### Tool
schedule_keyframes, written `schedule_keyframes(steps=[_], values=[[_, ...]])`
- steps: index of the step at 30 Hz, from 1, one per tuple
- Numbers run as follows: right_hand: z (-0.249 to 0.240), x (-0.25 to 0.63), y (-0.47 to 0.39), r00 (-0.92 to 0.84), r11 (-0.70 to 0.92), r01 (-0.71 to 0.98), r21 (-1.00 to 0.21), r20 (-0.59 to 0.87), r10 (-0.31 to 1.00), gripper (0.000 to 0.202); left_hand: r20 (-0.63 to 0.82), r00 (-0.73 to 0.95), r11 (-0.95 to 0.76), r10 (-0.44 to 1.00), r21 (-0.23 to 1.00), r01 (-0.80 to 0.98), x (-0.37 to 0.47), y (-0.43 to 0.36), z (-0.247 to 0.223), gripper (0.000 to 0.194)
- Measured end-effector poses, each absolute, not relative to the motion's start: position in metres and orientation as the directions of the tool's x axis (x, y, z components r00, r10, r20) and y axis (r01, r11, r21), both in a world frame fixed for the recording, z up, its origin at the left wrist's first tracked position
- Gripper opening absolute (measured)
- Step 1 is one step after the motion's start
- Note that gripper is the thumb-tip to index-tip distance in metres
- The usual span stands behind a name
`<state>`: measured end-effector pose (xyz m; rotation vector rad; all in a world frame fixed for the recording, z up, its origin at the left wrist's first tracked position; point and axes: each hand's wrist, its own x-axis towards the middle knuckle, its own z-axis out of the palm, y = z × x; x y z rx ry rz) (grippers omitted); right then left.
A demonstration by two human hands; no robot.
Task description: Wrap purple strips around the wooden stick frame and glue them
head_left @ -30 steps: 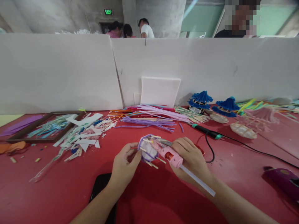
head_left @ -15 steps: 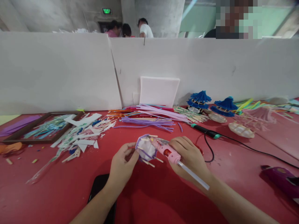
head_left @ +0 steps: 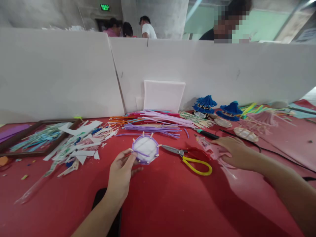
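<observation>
My left hand (head_left: 121,169) pinches the edge of a round white piece (head_left: 146,148) rimmed with purple pipe cleaner, with short wooden pegs around it. My right hand (head_left: 233,153) is stretched to the right at a pink glue gun (head_left: 208,146), which is blurred by motion; its fingers look closed around it. Scissors (head_left: 197,165) with one yellow and one red handle lie between the two hands, blades pointing at the round piece. Just beyond the glue gun is a black and green tool (head_left: 208,134) with a cable.
Purple pipe cleaners (head_left: 158,129) and leaning white sheets (head_left: 163,95) stand ahead. Left are paper scraps (head_left: 86,144) and a brown frame (head_left: 46,152). Blue-roofed models (head_left: 230,110) sit back right. A dark phone (head_left: 115,217) lies beside my left forearm. People are behind the white partition (head_left: 209,69).
My right hand has moved right with the glue gun, away from the round piece, uncovering the scissors. The round piece has turned its flat face toward the camera in my left hand.
</observation>
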<state>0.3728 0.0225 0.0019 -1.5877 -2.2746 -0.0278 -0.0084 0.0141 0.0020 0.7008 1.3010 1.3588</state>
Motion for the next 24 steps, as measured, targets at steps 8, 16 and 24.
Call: schedule_keyframes(steps=[8, 16, 24], values=[[0.027, 0.344, 0.017, -0.300, 0.385, 0.911, -0.149, 0.401, 0.865, 0.043, -0.224, -0.223, 0.162, 0.949, 0.950, -0.266, -0.003, 0.012, 0.003, 0.031], [0.083, 0.172, -0.001, -0.588, 0.678, 0.699, -0.226, 0.357, 0.725, 0.014, -0.058, -0.156, 0.055, 0.986, 0.998, -0.025, -0.007, 0.004, 0.002, 0.034], [0.059, 0.146, 0.021, -0.499, 0.521, 0.821, -0.233, 0.150, 0.853, 0.012, 0.002, -0.111, -0.003, 0.994, 1.000, -0.007, -0.008, 0.007, -0.002, 0.034]])
